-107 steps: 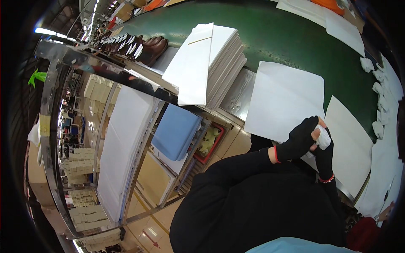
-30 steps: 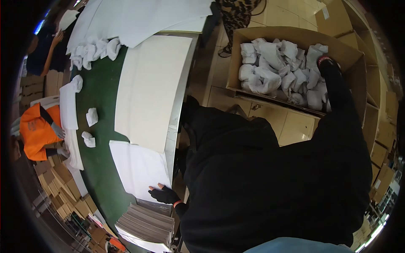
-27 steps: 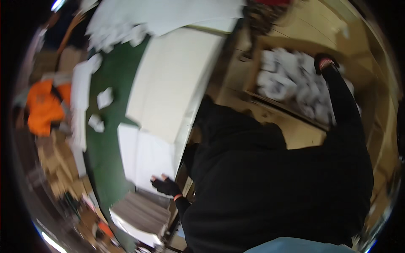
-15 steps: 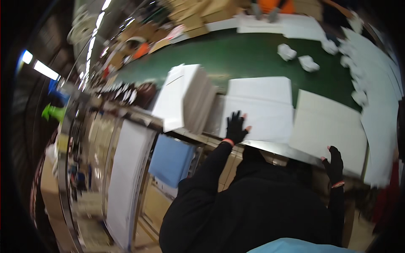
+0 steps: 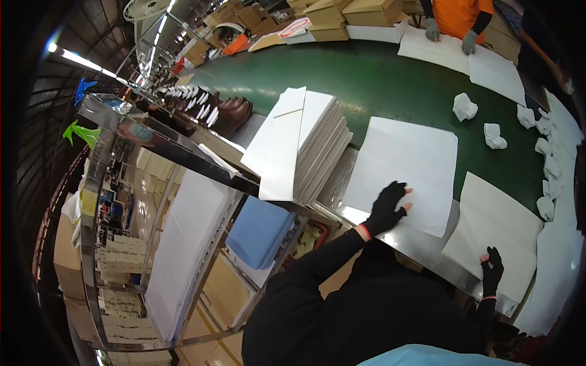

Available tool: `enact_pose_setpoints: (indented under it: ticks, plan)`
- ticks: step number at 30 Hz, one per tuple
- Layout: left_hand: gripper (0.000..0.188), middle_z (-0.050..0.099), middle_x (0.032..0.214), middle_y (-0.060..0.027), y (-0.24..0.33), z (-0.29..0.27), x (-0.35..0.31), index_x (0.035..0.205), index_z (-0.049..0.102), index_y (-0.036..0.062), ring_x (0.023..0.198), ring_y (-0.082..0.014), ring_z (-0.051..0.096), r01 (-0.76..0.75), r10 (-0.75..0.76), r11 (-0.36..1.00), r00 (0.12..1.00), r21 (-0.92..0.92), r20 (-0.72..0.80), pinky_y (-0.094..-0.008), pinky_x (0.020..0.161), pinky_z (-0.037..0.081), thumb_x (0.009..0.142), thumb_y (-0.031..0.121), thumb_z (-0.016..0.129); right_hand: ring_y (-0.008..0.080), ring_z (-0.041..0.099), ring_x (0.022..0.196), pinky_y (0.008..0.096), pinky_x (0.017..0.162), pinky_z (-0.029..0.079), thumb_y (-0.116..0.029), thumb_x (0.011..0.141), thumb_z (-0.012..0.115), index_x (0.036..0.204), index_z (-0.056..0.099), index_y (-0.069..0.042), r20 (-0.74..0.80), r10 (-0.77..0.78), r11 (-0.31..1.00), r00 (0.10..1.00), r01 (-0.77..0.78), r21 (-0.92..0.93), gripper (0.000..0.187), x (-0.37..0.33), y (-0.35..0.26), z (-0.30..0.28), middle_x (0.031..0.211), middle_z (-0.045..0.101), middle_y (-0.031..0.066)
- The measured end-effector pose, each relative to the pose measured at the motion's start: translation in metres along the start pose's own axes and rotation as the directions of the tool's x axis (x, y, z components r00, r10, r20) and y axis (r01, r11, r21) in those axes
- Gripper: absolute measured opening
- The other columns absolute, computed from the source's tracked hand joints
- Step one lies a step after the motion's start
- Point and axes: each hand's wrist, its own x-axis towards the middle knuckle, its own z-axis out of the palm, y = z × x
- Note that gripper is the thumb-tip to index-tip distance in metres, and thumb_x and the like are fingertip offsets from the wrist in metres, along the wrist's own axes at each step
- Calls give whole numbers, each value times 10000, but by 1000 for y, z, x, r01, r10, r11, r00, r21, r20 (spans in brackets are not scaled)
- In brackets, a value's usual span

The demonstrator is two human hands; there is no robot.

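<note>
My left hand (image 5: 387, 209), in a black fingerless glove, lies flat with fingers extended on the near part of a white paper sheet (image 5: 406, 155). My right hand (image 5: 491, 268), gloved the same way, rests on the near right part of a cream sheet (image 5: 497, 222), its thumb apart from the fingers. Both sheets lie by the bench's metal front edge, side by side with a gap between them. Left of the white sheet stands a tall stack of white sheets (image 5: 320, 143), with a narrow strip on its top.
Crumpled white paper balls (image 5: 465, 107) lie on the green bench top (image 5: 268, 76). Brown shoes (image 5: 232, 113) line the left side. Across the bench, a person in orange (image 5: 455, 18) handles white sheets. A shelf below holds a blue stack (image 5: 259, 232).
The view has swung, and the bench items sit lower and further right. My left hand has slid inward over the white sheet, whose earlier crosswise crease no longer shows. Both hands remain at their sheets.
</note>
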Motion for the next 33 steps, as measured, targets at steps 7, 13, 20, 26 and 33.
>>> enact_pose_setpoints:
  ticks: [7,13,20,26,33]
  plan:
    - [340,568,1240,-88,36,24,3,1194,603,153,1238,-272,479,93,-63,952,992,-293,110,-372,994,422,862,200,665,265,497,780,379,680,397,-115,495,806,678,603,-72,249,-313,908,916,366,-206,277,27,-15,-7,757,489,70]
    - [388,586,1219,-77,23,-22,22,1262,536,59,1123,-159,549,173,-163,889,985,-423,61,-297,903,456,900,159,630,284,525,755,391,661,409,-149,640,721,726,586,-55,464,-254,800,849,454,-393,186,50,11,-19,728,503,98]
    - [373,616,1158,-81,8,-54,9,1241,552,52,1008,-189,600,258,-257,836,964,-485,70,-306,832,494,896,168,635,321,594,1074,387,943,452,-350,945,527,1147,616,18,94,-78,832,993,117,-543,429,64,-13,-57,1133,632,199]
    - [330,622,1156,-48,51,-46,4,1227,574,31,1031,-137,570,242,-95,817,952,-524,292,-263,835,476,914,129,599,353,596,948,383,840,460,-251,965,504,1132,601,-16,-148,-500,846,853,445,-294,304,96,-122,-76,1018,637,198]
    - [396,612,1170,-81,126,-26,26,1308,503,29,1065,-159,570,381,18,717,828,-584,561,-266,866,452,955,208,522,237,639,842,324,754,487,-198,950,546,1045,633,-4,-329,-629,775,704,598,-203,233,96,-191,-80,913,674,113]
